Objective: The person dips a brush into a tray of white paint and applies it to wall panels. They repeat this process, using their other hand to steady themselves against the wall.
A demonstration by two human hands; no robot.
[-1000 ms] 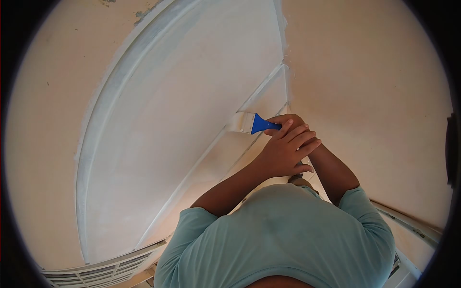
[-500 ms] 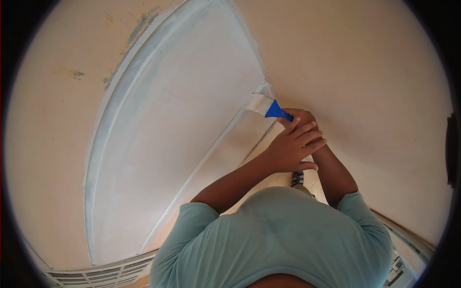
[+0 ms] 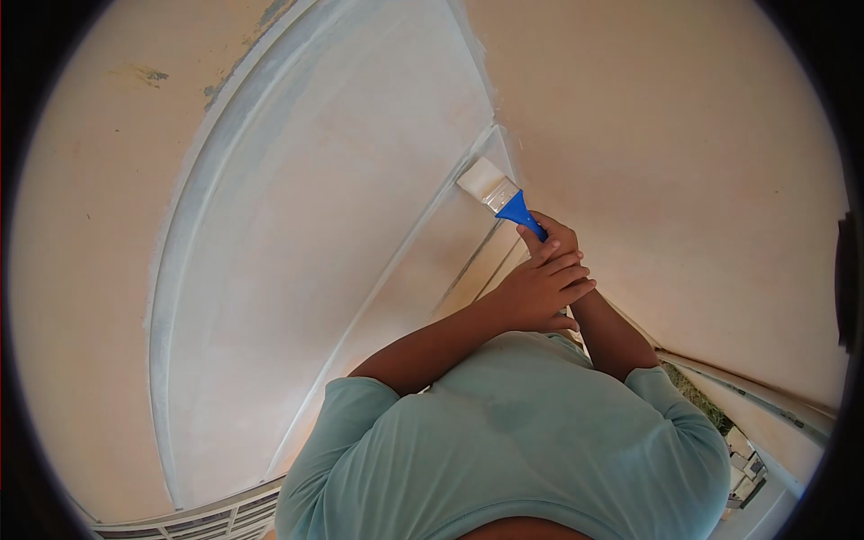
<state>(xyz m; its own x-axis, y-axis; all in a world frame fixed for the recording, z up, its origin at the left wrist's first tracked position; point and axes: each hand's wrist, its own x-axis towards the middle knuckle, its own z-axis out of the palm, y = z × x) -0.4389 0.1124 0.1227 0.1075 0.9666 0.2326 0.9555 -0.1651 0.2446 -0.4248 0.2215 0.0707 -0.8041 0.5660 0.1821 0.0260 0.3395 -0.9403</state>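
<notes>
A flat paintbrush with a blue handle, a metal ferrule and pale bristles is in my right hand, fingers wrapped round the handle. Its bristles point up and left, overlapping the lower end of a white-coated strip along the wall. My left hand rests across the back of my right hand and wrist, fingers spread over it. Near the bristles, the white strip meets another white-coated edge at the corner.
A whitish wall panel with a curved grey-white border fills the left. A peach wall rises at right. White louvred grille lies at lower left. Outside ground with grass shows at lower right.
The brush has swung more upright in view, its bristles now showing whole. Both hands sit slightly lower and to the left. The view has shifted, and the shoe below has gone out of sight.
</notes>
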